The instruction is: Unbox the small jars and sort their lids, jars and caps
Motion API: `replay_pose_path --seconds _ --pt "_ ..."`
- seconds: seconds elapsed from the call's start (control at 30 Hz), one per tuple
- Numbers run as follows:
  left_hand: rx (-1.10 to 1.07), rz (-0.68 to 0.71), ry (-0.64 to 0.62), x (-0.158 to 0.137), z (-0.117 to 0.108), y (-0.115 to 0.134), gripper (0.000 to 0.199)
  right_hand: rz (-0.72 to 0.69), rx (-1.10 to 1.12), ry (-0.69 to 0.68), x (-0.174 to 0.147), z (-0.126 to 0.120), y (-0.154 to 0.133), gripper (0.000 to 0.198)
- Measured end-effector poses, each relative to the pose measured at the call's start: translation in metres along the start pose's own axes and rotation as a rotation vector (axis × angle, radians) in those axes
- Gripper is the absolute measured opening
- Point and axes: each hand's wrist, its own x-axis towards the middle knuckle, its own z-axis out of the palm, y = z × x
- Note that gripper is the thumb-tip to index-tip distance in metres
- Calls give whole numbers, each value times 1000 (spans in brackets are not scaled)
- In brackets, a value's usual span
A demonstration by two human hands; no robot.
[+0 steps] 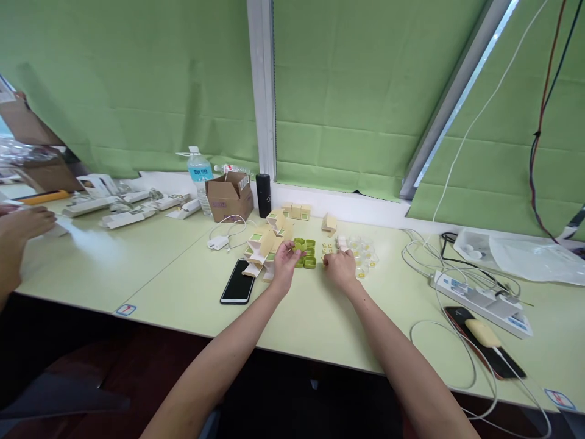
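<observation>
Left hand (285,266): fingers closed on a small green cup (299,246) — beside the grouped green cups (310,263).
Right hand (340,268): fingertips lowered near small yellow pieces (326,247) — cannot tell whether one is gripped.
Clear cups (366,251): on the desk (311,323), just beside the right hand.
Phone (237,283): near cream cartons (261,245).

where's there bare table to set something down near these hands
Bare: between the left forearm and right forearm, nearer than the green square cups; also left of the leftmost smartphone, toward the table seam. Crowded: around the left hand, with cream cartons, and around the power strip.
</observation>
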Motion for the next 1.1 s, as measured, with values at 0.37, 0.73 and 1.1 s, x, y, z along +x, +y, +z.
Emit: replay_pose_path --seconds 0.37,0.73,1.1 --pt "818 440 94 -1 -3 9 18 8 82 168 -23 -11 14 24" --pt "1551 283 -413 -15 -12 39 23 80 373 571 -57 3 49 18" --pt "1270 365 -440 -16 -22 14 39 100 326 419 -56 -1 44 21"
